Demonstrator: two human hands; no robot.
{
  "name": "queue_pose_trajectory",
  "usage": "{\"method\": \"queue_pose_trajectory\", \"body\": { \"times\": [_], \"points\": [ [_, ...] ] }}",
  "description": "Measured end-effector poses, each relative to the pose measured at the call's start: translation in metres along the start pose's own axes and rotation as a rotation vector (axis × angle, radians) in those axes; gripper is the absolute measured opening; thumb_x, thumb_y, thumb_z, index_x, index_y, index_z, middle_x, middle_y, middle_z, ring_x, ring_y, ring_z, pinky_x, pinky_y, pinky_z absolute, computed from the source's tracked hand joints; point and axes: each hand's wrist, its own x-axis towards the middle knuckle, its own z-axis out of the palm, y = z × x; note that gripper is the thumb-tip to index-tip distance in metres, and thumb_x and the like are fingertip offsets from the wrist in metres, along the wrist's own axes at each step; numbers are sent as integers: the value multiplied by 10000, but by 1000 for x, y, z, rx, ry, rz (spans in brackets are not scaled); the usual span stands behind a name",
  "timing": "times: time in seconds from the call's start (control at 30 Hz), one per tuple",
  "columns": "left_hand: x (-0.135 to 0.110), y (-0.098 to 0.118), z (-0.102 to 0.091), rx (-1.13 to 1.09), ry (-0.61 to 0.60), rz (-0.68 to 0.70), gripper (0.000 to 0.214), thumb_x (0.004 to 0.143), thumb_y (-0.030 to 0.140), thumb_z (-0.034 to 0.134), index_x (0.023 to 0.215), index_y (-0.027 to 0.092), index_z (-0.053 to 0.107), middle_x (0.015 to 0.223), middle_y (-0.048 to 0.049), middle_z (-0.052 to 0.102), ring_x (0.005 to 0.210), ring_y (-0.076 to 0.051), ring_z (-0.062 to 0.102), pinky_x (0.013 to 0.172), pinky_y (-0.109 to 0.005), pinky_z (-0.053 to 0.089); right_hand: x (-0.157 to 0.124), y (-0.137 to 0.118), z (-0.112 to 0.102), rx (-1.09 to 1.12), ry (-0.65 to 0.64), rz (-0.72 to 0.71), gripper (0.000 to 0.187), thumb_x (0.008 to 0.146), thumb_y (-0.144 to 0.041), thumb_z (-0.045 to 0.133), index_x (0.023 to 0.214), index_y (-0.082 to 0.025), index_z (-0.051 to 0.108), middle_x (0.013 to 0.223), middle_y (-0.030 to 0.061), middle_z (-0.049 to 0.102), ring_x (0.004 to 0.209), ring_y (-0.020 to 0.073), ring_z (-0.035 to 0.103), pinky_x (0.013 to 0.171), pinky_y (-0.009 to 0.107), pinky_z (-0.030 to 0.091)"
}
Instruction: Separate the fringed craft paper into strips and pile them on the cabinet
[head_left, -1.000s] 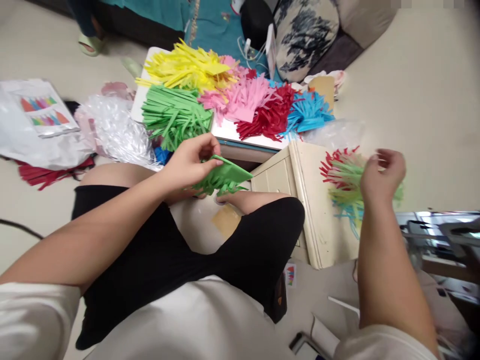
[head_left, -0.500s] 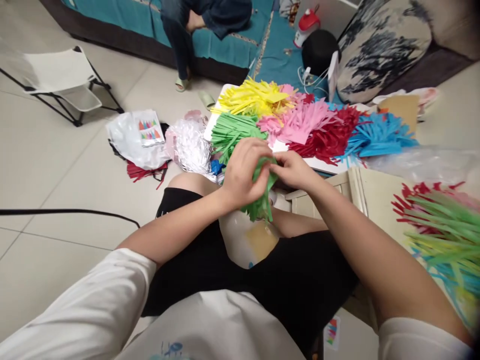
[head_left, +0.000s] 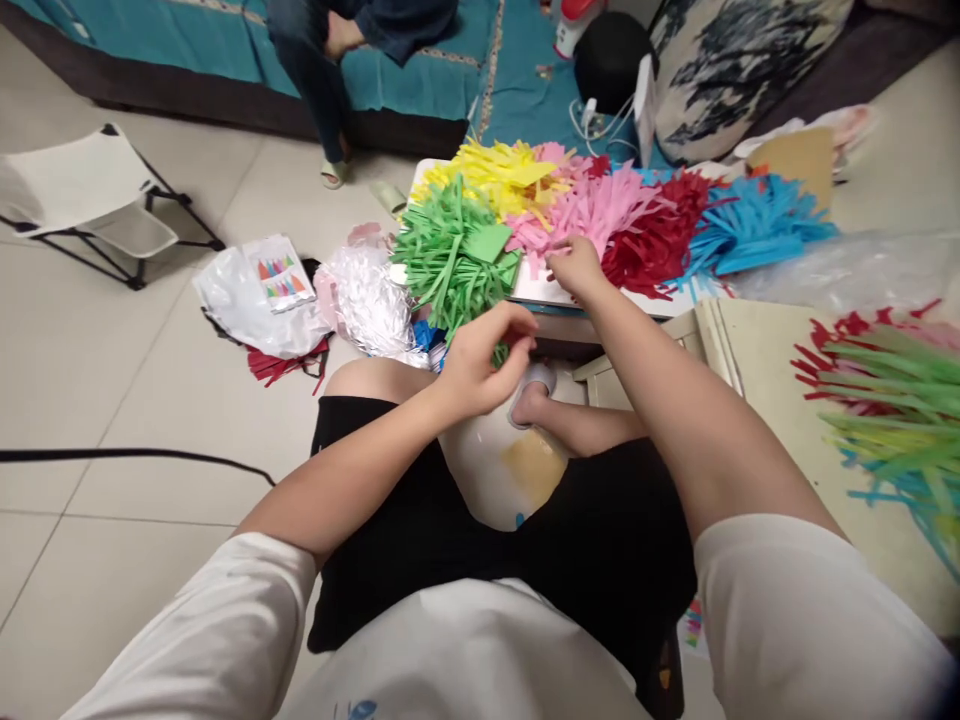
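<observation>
I sit on the floor with legs crossed. My left hand (head_left: 478, 362) is curled shut just below the green fringed paper pile (head_left: 450, 255), with a bit of green fringed paper showing under its fingers. My right hand (head_left: 576, 268) reaches forward with fingers bent, touching the edge of the pink fringed paper pile (head_left: 592, 215). Piles of yellow (head_left: 495, 175), red (head_left: 660, 235) and blue fringed paper (head_left: 754, 235) lie in a row on a white board (head_left: 536, 288). A mixed bundle of red, green and blue fringes (head_left: 892, 395) lies at the right.
A cream wooden panel (head_left: 757, 360) lies under the mixed bundle. Plastic bags and a printed sheet (head_left: 262, 295) lie on the tiled floor at left, beside a folding stool (head_left: 82, 195). Another person's legs (head_left: 315, 70) are by a teal sofa behind. A black cable (head_left: 135, 455) crosses the floor.
My right hand left the green piece and moved forward to the pink pile. The green piece I held now lies on the green pile. My left hand lowered slightly.
</observation>
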Motion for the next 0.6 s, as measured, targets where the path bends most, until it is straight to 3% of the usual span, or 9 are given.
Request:
{"method": "queue_pose_trajectory", "body": {
  "times": [0.1,0.17,0.23,0.3,0.4,0.5,0.6],
  "points": [
    [0,1,-6,-78,6,-178,108,1114,332,674,1127,226,656,968,-16,741,765,-132,714,732,-261,601,-71,18,-39,12,-139,172,216,970,-305,870,902,-215,686,785,45,740,636,201,703,703,349,610],
    [-1,0,-6,-135,24,-262,178,1100,397,723,1104,235,649,921,2,724,693,-118,677,660,-247,574,-123,25,-74,-8,-261,170,242,949,-339,883,838,-213,708,781,60,765,637,205,705,683,338,579],
    [-1,-6,-3,-174,39,-306,205,1068,409,780,1096,244,661,910,11,721,665,-115,660,619,-250,562,-172,32,-116,-64,-231,112,256,959,-408,854,835,-214,741,792,70,785,686,225,725,708,348,572],
    [3,-17,5,-190,54,-318,209,1022,391,830,1068,255,679,885,22,726,639,-115,647,585,-262,560,-216,43,-164,-181,-57,46,305,993,-478,783,834,-221,747,779,67,778,727,236,723,748,363,566],
    [14,-36,29,-221,76,-301,216,887,335,880,960,267,688,763,67,720,559,-106,606,499,-264,525,-272,68,-241,-395,316,32,364,1030,-541,679,824,-242,697,734,46,711,730,241,666,790,391,565],
    [31,-43,61,-247,39,-306,193,767,265,821,904,271,684,701,96,719,527,-108,601,472,-264,498,-318,100,-314,-562,621,97,293,1034,-505,614,930,-250,713,777,51,688,762,264,644,867,443,595],
    [55,-35,100,-292,-28,-372,228,658,266,762,853,270,644,692,98,719,526,-120,599,484,-275,497,-353,129,-374,-648,831,239,264,1006,-371,547,1099,-227,748,919,94,734,896,308,682,993,506,608]
  ]
}}
